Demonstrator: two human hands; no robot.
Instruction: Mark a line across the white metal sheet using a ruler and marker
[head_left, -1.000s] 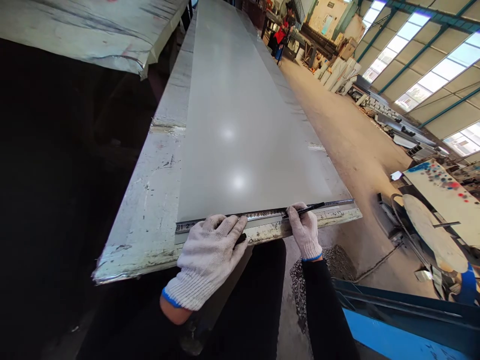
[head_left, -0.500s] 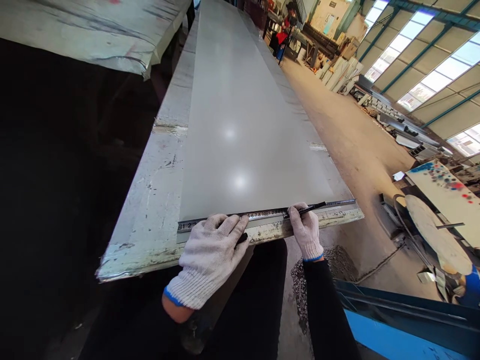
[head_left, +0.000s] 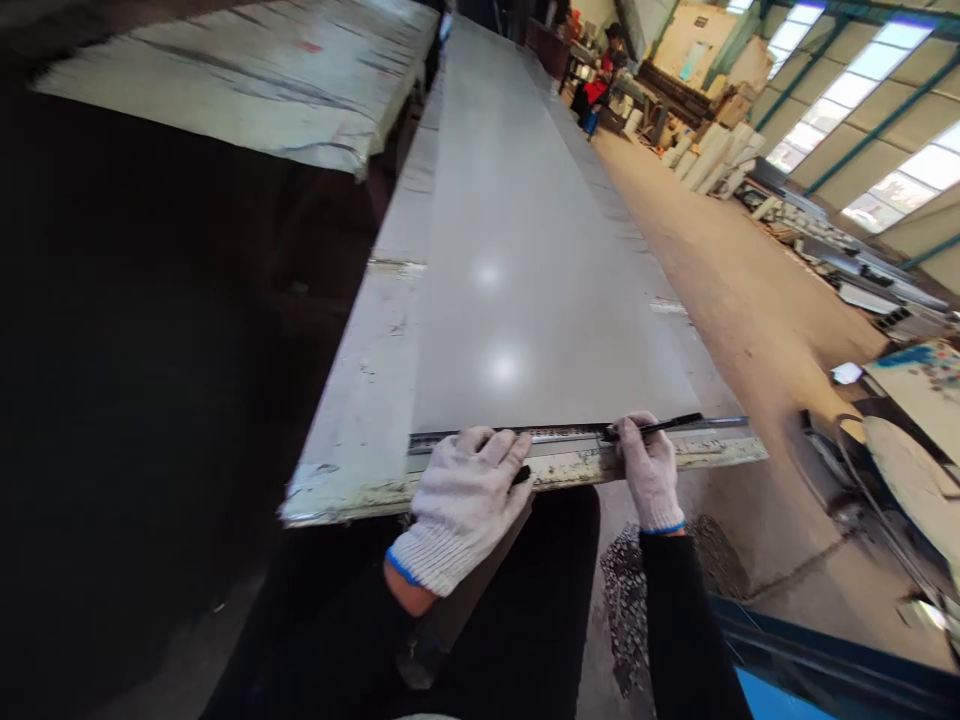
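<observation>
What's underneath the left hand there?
The left hand lies over a measuring strip, which shows on both sides of it, at the near end of the grey sheet. A black object peeks out beside it; whatever else the hand covers can't be seen.

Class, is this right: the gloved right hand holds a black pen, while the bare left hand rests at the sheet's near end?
No, the left hand isn't bare; the head view shows it in a white glove. It rests at the sheet's near end, and the gloved right hand holds a black pen.
</observation>
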